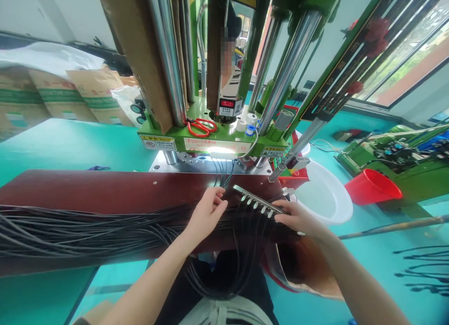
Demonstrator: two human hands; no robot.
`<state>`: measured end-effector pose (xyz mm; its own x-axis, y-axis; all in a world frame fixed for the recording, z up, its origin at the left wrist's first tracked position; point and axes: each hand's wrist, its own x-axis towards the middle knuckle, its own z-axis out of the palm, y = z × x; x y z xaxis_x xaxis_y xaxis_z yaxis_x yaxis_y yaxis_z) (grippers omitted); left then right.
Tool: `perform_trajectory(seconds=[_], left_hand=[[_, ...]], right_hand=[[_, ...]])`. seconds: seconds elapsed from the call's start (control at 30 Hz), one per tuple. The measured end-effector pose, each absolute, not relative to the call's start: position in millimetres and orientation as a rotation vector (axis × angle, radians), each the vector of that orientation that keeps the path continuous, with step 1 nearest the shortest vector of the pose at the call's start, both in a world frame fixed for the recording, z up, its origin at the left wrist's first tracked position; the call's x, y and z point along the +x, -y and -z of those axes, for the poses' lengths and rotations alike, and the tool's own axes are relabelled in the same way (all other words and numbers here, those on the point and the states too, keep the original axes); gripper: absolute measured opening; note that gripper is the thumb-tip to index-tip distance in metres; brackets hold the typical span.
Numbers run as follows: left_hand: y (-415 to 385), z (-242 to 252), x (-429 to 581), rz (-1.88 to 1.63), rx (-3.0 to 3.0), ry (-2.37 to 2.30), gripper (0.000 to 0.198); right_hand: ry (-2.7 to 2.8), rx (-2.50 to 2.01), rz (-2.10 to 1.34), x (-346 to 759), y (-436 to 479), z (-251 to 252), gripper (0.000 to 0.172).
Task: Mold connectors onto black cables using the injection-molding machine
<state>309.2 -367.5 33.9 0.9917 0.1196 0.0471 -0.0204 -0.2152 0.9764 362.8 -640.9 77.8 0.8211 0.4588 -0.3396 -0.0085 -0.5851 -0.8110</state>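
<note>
The left hand (206,215) rests, fingers loosely spread, on the black cables (87,231) running toward 9 o'clock across the dark red board (105,189). The right hand (296,217) pinches the near end of the metal plug rail (254,199), slanting to 10 o'clock; a white basin (328,196) crowds the board's edge at 3 o'clock.

Left hand (206,214), right hand (293,217), both forward

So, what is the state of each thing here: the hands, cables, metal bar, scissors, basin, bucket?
left hand: open, fingertips on black cables.
right hand: pinching end of metal bar.
black cables: bundled, lying across brown bench.
metal bar: slanted, connectors along it.
red scissors: lying flat on green machine.
white basin: upright, empty.
red bucket: tilted.
</note>
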Motion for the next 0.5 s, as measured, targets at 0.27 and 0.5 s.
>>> perform_trajectory(seconds=[0.27,0.5], left_hand=[[320.5,-38.4,307.2,-0.237,1.662,-0.259,0.025],[288.2,-30.7,312.3,-0.359,1.697,-0.301,0.023]], right_hand=[[0.760,-2.384,-0.646,451.1,597.6,-64.3,0.026],[1.255,-2.469,-0.236,473.6,551.7,-37.1,0.027]])
